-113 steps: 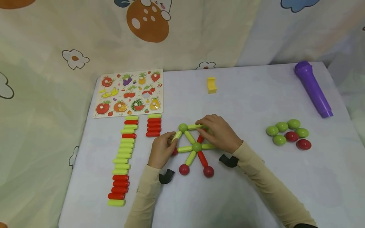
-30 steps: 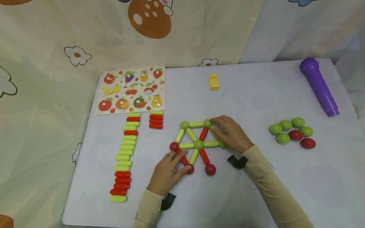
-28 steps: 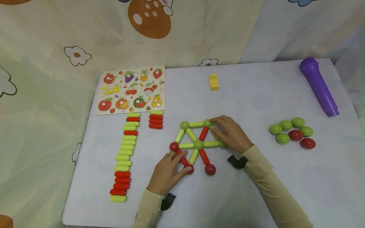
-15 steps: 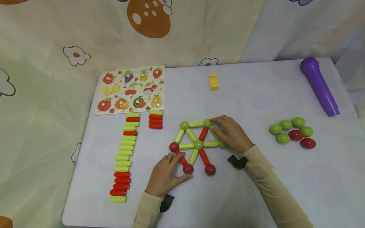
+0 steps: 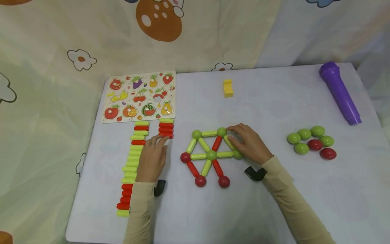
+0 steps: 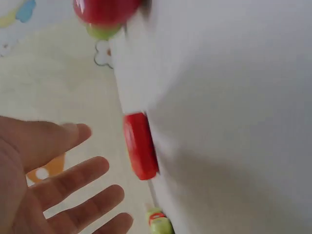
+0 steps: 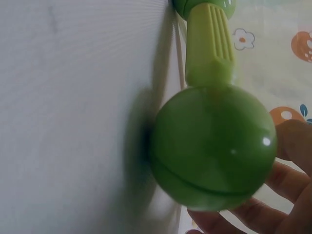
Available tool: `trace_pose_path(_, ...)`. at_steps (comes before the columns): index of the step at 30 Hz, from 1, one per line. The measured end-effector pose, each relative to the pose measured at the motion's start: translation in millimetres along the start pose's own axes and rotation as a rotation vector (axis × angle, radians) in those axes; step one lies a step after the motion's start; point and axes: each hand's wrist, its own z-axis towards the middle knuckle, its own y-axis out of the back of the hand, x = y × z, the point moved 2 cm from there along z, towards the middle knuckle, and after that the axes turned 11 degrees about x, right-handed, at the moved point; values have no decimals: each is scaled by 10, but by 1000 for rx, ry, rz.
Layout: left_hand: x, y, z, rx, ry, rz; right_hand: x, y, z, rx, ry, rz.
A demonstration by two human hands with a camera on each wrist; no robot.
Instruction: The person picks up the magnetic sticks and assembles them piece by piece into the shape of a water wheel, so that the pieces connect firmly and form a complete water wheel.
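Note:
My left hand reaches over the short column of sticks, fingers extended toward its lowest red stick; contact is unclear. In the left wrist view the fingers are spread, apart from a red stick. A flat wheel-like figure of sticks and balls lies mid-table around a green centre ball. Its new-looking left side is a red stick between two red balls. My right hand rests at the figure's right side, fingertips by the upper right green ball and light-green stick, not curled round either.
A long column of light-green and red sticks lies partly under the left hand and sleeve. Loose green and red balls sit at right. Farther back are a fruit puzzle board, a yellow block and a purple microphone-shaped toy.
A red stick from the short column now joins the left and lower left red balls. My left hand has let go there and moved up-left to that column; the right hand stays.

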Motion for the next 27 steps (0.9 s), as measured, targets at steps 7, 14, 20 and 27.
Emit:
trace_pose_path(7,162,-25,199,60,-4,77,-43,19,-71,0,-23,16)
trace_pose_path(14,186,-69,278,59,-4,54,-104,32,-151,-24,-33,9)
trace_pose_path(20,194,-114,266,87,56,-2,-91,41,-192,-38,-46,21)
trace_pose_path(27,59,-54,74,49,42,-123,-18,54,-354,-133,-18,-16)
